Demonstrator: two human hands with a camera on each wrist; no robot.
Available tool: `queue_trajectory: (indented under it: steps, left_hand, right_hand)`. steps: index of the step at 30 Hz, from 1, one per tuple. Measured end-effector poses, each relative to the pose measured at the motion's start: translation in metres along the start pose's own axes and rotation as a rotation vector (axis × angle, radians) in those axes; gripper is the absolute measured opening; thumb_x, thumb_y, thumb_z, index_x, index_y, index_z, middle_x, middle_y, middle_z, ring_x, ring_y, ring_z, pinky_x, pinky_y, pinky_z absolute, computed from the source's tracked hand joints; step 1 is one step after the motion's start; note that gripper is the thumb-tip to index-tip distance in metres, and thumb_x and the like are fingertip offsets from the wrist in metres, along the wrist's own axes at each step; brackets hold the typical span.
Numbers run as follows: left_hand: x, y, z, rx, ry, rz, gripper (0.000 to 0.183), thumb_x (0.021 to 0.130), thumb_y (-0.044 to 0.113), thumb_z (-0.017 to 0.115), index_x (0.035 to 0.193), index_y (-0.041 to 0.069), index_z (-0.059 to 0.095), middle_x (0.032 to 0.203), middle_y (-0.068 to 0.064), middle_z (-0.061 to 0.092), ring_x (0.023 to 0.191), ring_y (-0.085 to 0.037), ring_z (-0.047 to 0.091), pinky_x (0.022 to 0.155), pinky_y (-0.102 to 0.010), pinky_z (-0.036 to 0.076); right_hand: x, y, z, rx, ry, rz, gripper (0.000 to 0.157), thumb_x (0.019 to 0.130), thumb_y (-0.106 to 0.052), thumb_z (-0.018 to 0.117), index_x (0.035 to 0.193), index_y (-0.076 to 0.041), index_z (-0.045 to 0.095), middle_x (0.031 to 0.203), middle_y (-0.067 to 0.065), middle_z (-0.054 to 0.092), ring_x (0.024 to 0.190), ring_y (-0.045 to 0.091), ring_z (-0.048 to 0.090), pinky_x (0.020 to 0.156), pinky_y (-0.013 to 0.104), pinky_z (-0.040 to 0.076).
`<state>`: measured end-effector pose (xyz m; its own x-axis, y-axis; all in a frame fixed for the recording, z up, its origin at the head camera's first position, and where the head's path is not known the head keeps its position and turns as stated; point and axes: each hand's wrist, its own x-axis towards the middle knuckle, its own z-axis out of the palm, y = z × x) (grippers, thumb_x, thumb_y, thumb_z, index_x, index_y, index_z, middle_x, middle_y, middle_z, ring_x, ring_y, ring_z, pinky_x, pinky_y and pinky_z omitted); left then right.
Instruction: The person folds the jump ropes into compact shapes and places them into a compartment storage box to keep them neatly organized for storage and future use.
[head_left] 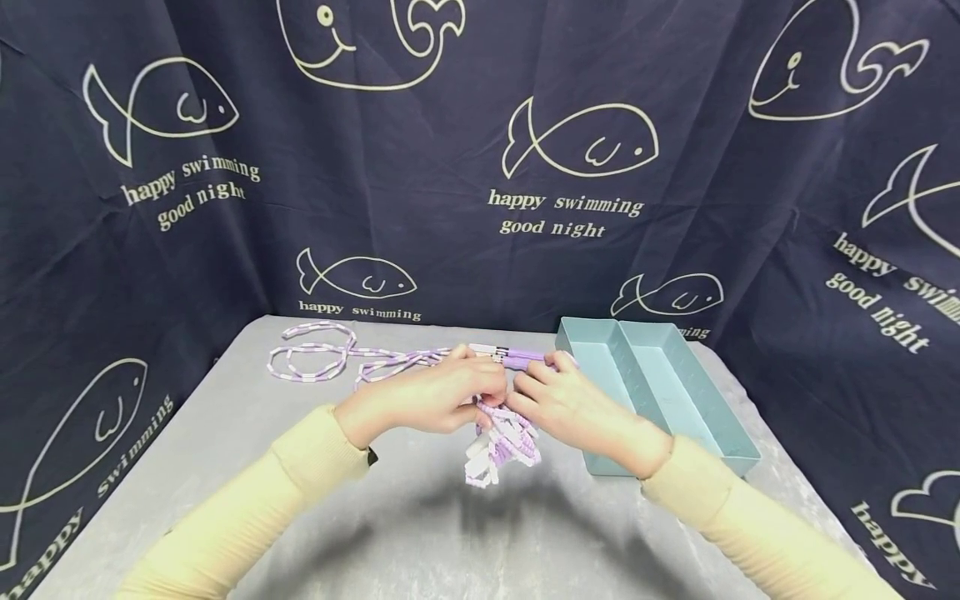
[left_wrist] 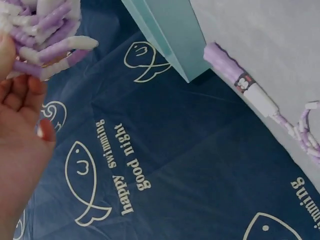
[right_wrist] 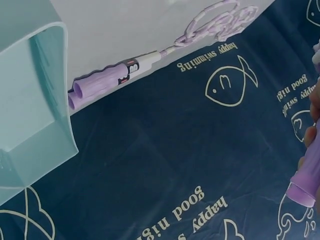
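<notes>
Pale-yellow sleeves (head_left: 225,517) frame a bunched purple-and-white beaded jump rope (head_left: 512,446), left hand (head_left: 435,392) pinching it, right hand (head_left: 566,404) clasping its purple handle (right_wrist: 306,182); a matching rope (right_wrist: 147,61) lies unbundled on the grey table (head_left: 240,404).

The dark blue curtain (head_left: 442,183) behind the back edge of the counter (head_left: 247,417) read "happy swimming", with "good night" below, in pale letters under an outlined fish (head_left: 592,140). Both lines recurred, slanting, beyond the left and right edges. Low over the back edge, left of centre, "happy swimming" stood alone. By the back right corner, only final letters showed beside the divided box (head_left: 712,400). The black label (right_wrist: 128,71) on a jump rope handle (right_wrist: 102,82) was too small to read.
</notes>
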<state>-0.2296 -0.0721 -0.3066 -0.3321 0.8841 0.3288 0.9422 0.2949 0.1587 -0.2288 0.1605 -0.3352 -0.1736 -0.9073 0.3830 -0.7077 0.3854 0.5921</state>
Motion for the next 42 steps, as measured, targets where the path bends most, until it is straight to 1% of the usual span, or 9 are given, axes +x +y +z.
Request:
queue_trajectory:
  steps: [4,8,16,20,24,28,31,36,42]
  left_hand:
    - [-0.003,-0.003,0.006,0.018,0.141,0.077,0.024,0.077,0.025,0.071,0.083,0.014,0.051,0.078,0.005,0.047,0.080,-0.008,0.046,0.079,-0.028,0.033]
    - [-0.006,-0.002,0.010,0.084,0.251,0.108,0.018,0.083,0.018,0.069,0.089,0.008,0.054,0.082,0.001,0.054,0.078,-0.012,0.053,0.078,-0.025,0.043]
    - [-0.004,0.000,0.006,0.196,0.237,0.172,0.015,0.083,0.010,0.067,0.089,0.010,0.053,0.084,0.003,0.052,0.077,-0.010,0.051,0.075,-0.021,0.042]
    - [-0.003,0.001,0.006,0.314,0.253,0.198,0.013,0.080,0.009,0.065,0.086,0.012,0.054,0.082,0.004,0.053,0.081,-0.012,0.051,0.078,-0.026,0.039]
    - [-0.005,0.003,0.010,0.382,0.307,0.213,0.012,0.080,0.009,0.065,0.083,0.011,0.054,0.079,0.004,0.054,0.078,-0.013,0.054,0.077,-0.026,0.040]
    - [-0.005,0.004,0.017,0.326,0.358,0.225,0.010,0.079,0.008,0.066,0.081,0.011,0.057,0.075,0.005,0.057,0.071,-0.010,0.054,0.072,-0.025,0.041]
    - [-0.004,0.005,0.019,0.206,0.357,0.174,0.006,0.079,0.010,0.068,0.080,0.012,0.062,0.074,0.007,0.060,0.071,-0.006,0.055,0.071,-0.025,0.040]
    - [-0.003,0.005,0.016,0.006,0.314,0.062,0.003,0.083,0.016,0.070,0.082,0.014,0.071,0.080,0.008,0.062,0.078,-0.006,0.056,0.081,-0.025,0.043]
    - [-0.006,0.004,0.010,-0.055,0.246,-0.013,0.011,0.084,0.004,0.067,0.090,0.012,0.071,0.083,0.007,0.067,0.082,-0.007,0.059,0.080,-0.023,0.045]
  right_hand:
    - [0.001,0.001,-0.001,0.030,0.028,0.029,0.021,0.087,-0.003,0.045,0.099,-0.014,0.058,0.080,-0.001,0.053,0.076,0.020,0.047,0.078,0.040,0.037]
    - [0.000,0.001,-0.001,0.072,0.054,0.055,0.019,0.085,-0.007,0.051,0.100,-0.012,0.060,0.082,-0.001,0.057,0.078,0.020,0.050,0.077,0.038,0.037]
    - [-0.007,0.000,0.000,0.114,0.033,0.080,0.027,0.072,-0.002,0.062,0.098,-0.012,0.060,0.085,0.000,0.059,0.081,0.022,0.053,0.075,0.038,0.038]
    - [-0.008,-0.002,0.001,0.117,0.031,0.085,0.020,0.078,-0.006,0.056,0.097,-0.012,0.059,0.084,0.000,0.058,0.078,0.021,0.051,0.074,0.037,0.037]
    - [-0.008,-0.004,0.001,0.123,0.030,0.096,0.014,0.087,-0.012,0.046,0.094,-0.012,0.059,0.082,-0.001,0.057,0.076,0.020,0.049,0.073,0.036,0.036]
    - [-0.010,-0.005,0.001,0.109,0.029,0.078,0.018,0.090,-0.012,0.041,0.094,-0.013,0.059,0.082,-0.002,0.057,0.075,0.020,0.049,0.073,0.035,0.036]
    - [-0.015,-0.006,0.002,0.095,0.030,0.068,0.016,0.087,-0.011,0.046,0.095,-0.013,0.059,0.082,-0.002,0.057,0.076,0.020,0.049,0.073,0.036,0.037]
    - [-0.019,-0.005,0.003,0.100,0.044,0.082,0.018,0.080,-0.012,0.057,0.098,-0.014,0.060,0.082,-0.002,0.059,0.077,0.020,0.051,0.075,0.039,0.037]
    - [-0.020,-0.002,0.005,0.098,0.063,0.072,0.021,0.079,-0.012,0.059,0.099,-0.014,0.060,0.081,-0.002,0.058,0.077,0.020,0.051,0.075,0.039,0.038]
